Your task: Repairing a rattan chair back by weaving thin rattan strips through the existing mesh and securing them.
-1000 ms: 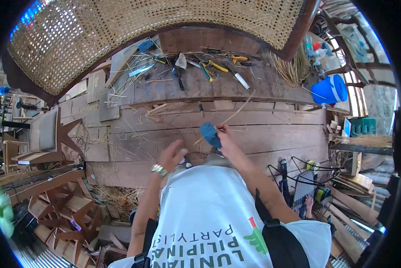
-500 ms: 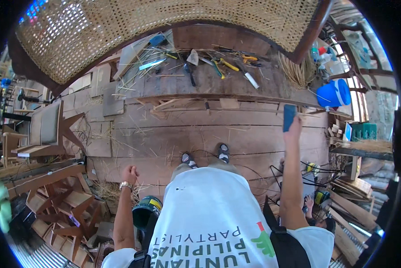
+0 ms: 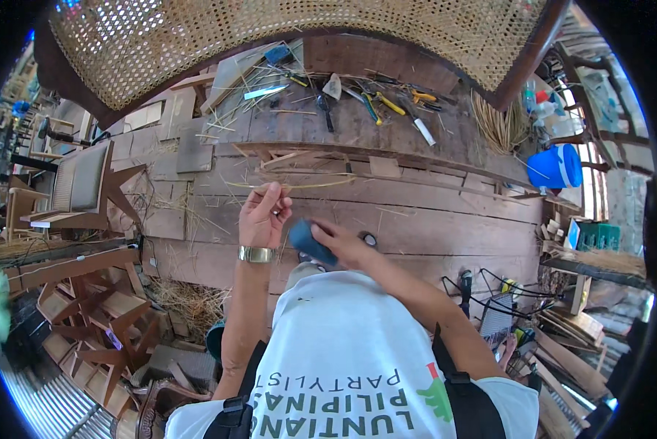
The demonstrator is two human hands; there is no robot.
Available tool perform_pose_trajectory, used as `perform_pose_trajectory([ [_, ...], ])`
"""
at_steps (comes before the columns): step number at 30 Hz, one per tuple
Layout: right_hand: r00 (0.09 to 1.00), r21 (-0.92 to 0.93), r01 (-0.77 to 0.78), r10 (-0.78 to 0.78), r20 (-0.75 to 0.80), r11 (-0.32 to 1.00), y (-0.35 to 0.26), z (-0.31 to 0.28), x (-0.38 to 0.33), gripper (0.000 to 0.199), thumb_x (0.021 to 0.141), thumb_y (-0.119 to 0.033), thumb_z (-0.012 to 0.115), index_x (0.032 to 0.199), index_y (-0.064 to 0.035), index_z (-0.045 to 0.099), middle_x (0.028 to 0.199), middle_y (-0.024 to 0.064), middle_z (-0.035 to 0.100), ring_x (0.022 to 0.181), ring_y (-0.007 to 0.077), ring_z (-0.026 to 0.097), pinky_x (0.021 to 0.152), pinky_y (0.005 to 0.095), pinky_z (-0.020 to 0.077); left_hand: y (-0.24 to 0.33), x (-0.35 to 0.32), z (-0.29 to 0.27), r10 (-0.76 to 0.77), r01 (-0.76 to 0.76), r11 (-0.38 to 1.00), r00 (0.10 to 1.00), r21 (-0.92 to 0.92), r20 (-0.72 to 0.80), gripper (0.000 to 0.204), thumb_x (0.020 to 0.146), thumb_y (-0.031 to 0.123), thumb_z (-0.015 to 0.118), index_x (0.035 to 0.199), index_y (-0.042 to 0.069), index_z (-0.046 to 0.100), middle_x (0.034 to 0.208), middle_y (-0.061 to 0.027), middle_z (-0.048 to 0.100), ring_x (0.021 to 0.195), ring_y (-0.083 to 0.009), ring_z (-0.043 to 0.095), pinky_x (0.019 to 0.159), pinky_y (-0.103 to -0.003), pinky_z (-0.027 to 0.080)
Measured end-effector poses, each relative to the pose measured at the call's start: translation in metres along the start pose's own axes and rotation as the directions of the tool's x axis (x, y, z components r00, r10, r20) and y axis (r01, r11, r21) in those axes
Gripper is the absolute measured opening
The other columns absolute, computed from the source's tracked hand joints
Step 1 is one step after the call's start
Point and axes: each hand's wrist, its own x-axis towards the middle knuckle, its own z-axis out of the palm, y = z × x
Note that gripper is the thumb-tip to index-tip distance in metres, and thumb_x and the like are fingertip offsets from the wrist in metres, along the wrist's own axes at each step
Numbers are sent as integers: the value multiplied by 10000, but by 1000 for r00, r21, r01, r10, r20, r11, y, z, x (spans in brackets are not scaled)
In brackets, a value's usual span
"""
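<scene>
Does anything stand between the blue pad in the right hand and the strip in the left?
Nothing visible stands between the blue pad in the right hand and the right-hand stretch of the strip. Only the left hand covers part of it, where it grips.

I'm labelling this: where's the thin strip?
In the head view, mostly left of centre, the strip is in the left hand, beyond the blue pad in the right hand.

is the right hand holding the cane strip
No, the left hand pinches the strip, while the right hand holds a blue pad.
</scene>
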Motion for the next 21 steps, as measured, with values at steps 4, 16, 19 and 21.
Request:
perform_pose_trajectory([
  [4,965,355,247,-195,-174,902,-16,36,31,763,1248,-487,792,1871,-148,509,1636,93,719,1453,244,731,1236,440,620,-16,-18,11,-63,64,995,998,70,-19,117,1173,179,909,1216,84,856,1099,-60,904,900,-143,836,744,-300,681],
  [16,885,286,460,-411,-216,840,-30,11,30,380,1138,-296,958,1470,-168,822,1357,35,858,1141,176,845,901,353,697,-59,-41,-28,-86,129,965,978,230,-188,226,1109,242,981,1183,74,848,969,-4,800,741,-98,666,619,-290,518],
  [19,906,400,419,-352,-234,815,-39,-36,4,364,1173,-273,912,1513,-209,798,1366,17,869,1128,169,854,768,346,654,-45,-41,-98,-31,70,979,980,194,-197,206,1123,227,960,1216,72,863,1008,-13,831,785,-127,706,666,-327,576],
  [21,879,403,467,-365,-306,787,-40,-105,-11,358,1188,-308,889,1521,-227,786,1344,6,872,1108,168,854,721,342,619,-29,-17,-192,-64,108,982,964,158,-260,205,1146,206,927,1294,73,878,1041,-23,858,819,-154,737,697,-343,598],
])
